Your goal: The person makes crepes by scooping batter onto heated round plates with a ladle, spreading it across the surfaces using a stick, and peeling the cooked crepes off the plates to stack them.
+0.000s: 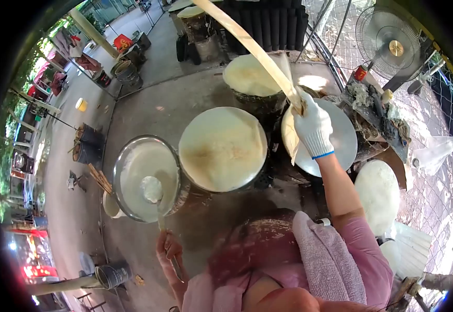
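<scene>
My left hand is closed around the handle of a ladle, whose round bowl holds white liquid. The ladle's head is over a wide steel basin of milky white batter. In a white knit glove with a blue cuff, my right hand grips one end of a long, flat, pale strip that looks like wood or bamboo. The strip runs upward out of view. Below that hand is a round grey-white surface, partly hidden by my glove and forearm. Between my hands stands a round cream-coloured top.
Another round pale top stands behind. At the right are a fan, a red can, charred wood scraps and a white oval slab. Black buckets and sticks are at left. Wire fencing borders the right.
</scene>
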Available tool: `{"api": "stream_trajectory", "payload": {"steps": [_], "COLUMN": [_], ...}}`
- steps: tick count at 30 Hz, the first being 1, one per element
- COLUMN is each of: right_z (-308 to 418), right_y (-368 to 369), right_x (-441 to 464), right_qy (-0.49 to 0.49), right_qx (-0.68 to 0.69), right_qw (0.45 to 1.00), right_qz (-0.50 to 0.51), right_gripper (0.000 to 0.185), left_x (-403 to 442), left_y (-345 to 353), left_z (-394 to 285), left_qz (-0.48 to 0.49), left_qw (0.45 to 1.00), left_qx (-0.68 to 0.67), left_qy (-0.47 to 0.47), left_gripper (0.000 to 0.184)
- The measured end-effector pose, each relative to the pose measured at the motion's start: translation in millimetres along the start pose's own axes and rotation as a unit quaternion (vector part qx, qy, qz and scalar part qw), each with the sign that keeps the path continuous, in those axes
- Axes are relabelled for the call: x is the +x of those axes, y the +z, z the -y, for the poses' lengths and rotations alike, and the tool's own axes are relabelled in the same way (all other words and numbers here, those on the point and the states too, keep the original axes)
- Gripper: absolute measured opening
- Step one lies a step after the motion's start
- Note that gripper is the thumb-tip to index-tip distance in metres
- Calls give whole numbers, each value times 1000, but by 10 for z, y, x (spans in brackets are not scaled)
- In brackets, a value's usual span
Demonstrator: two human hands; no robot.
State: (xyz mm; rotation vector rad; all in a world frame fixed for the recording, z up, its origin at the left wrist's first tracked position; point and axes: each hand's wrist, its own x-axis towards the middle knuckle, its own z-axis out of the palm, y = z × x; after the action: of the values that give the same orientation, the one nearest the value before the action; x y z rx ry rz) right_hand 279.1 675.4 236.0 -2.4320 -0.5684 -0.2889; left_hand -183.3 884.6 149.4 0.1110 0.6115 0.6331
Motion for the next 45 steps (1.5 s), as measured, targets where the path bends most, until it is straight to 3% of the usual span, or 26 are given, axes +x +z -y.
{"api": "stream_trajectory", "payload": {"steps": [1, 4, 6, 8, 12, 16, 17, 20, 24, 25, 26, 28, 29, 30, 32, 34, 36, 38, 39, 40, 43, 45], "right_z": [222, 1084, 1379, 1520, 1275, 656, 550, 46, -471, -192, 104, 159, 215, 251, 841, 1226, 1781, 2070, 2126, 2111, 2097, 2182], "right_y": [77, -69, -72, -84, 430, 1620, 1835, 2456, 2800, 2512, 2207, 2124, 2130, 2215, 2223, 2631, 2780, 3048, 3195, 3335, 3490, 3397], "right_x": [44, 128, 191, 185, 39, -407, -529, -836, -1063, -1073, -1036, -1070, -1150, -1215, -1335, -1535, -1690, -1729, -1798, -1861, -1915, -1855], "right_qy": [-31, -22, 43, 52, 164, 179, 208, 262, 260, 215, 236, 211, 181, 192, 111, 36, -39, -27, -57, -84, -66, -64], "right_qx": [37, 53, 214, 328, 475, 504, 493, 412, 345, 231, 60, -69, -23, -50, -29, -31, -21, -33, -27, -29, -167, -205], "right_qw": [998, 998, 976, 943, 864, 845, 845, 872, 898, 946, 964, 969, 979, 970, 966, 950, 961, 947, 961, 974, 955, 955], "right_qz": [-29, -27, 15, -1, 7, -2, 4, 24, 80, 79, 110, 108, 87, 141, 233, 309, 273, 319, 268, 211, 235, 207], "right_gripper": [49, 36, 33, 43, 48, 49, 49, 47, 52, 68, 81, 87, 75, 60, 49, 51, 54, 58, 55, 51, 38, 30], "left_x": [73, 73, 261, 453, 631, 663, 669, 555, 347, 309, 280, 281, 282, 277, 367, 492, 634, 674, 718, 792, 988, 1068], "left_y": [18, 245, -76, -322, -419, -352, -384, -323, -268, -260, -257, -243, -228, -235, -305, -384, -450, -442, -474, -599, -779, -614], "left_z": [-102, -406, -836, -1209, -1587, -1663, -1664, -1627, -1507, -1511, -1525, -1565, -1595, -1630, -1761, -1964, -2185, -2448, -2561, -2713, -3093, -3183], "left_qz": [5, -127, -46, 8, 9, 10, -16, -31, -55, -49, -44, -12, -14, -18, -8, 9, 27, -53, -87, -61, -10, -59], "left_qw": [1000, 974, 985, 987, 989, 995, 988, 986, 996, 997, 998, 999, 1000, 1000, 1000, 1000, 999, 999, 996, 998, 996, 992], "left_qx": [-5, 178, 166, 155, 132, 74, 147, 157, 71, 60, 49, 32, 25, 16, 21, 23, 17, 11, 9, 6, 71, 109], "left_qy": [-9, 61, 6, -35, -66, -59, -46, -42, -8, -9, -11, -6, -2, -1, 3, -2, -21, -6, -4, -16, -58, -34], "left_gripper": [28, 23, 23, 24, 24, 29, 25, 27, 29, 29, 30, 31, 31, 31, 32, 31, 30, 28, 27, 21, 14, 17]}}
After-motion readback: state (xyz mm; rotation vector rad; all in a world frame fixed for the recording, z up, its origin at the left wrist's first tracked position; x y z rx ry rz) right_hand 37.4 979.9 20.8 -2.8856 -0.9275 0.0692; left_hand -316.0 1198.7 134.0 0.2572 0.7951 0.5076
